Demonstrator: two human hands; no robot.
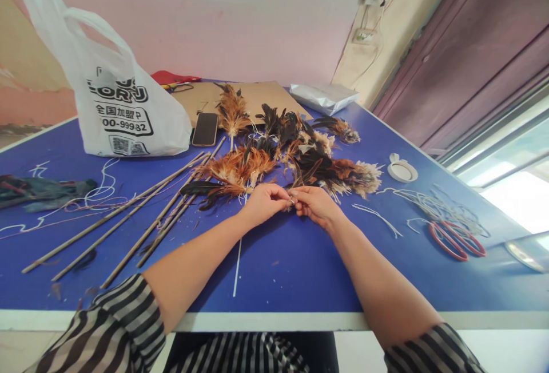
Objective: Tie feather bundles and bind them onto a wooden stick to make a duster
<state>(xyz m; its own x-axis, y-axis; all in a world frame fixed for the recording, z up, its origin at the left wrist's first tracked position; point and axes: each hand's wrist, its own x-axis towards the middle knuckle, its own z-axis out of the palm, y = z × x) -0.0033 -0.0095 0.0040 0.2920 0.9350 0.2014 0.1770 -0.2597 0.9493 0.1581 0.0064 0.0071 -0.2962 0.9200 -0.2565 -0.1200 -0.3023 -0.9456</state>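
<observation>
My left hand (267,201) and my right hand (316,203) meet near the middle of the table, fingertips pinched together. Between them is something small and pale, mostly covered by the fingers, so I cannot tell what it is. Just beyond the hands lie bunches of brown and black feathers (240,167); a darker bunch with pale fluffy ends (338,173) spreads to the right. A white strip (237,267) lies below my left wrist. Short white string pieces (380,218) rest to the right of my right hand.
Several thin sticks (124,210) lie at left, near a dark cloth bundle (43,190) and loose string. A white plastic bag (124,98) stands behind, beside a phone (205,129) and cardboard (266,95). Rightward are a tape roll (402,170), tangled string (441,207) and red-handled scissors (454,241).
</observation>
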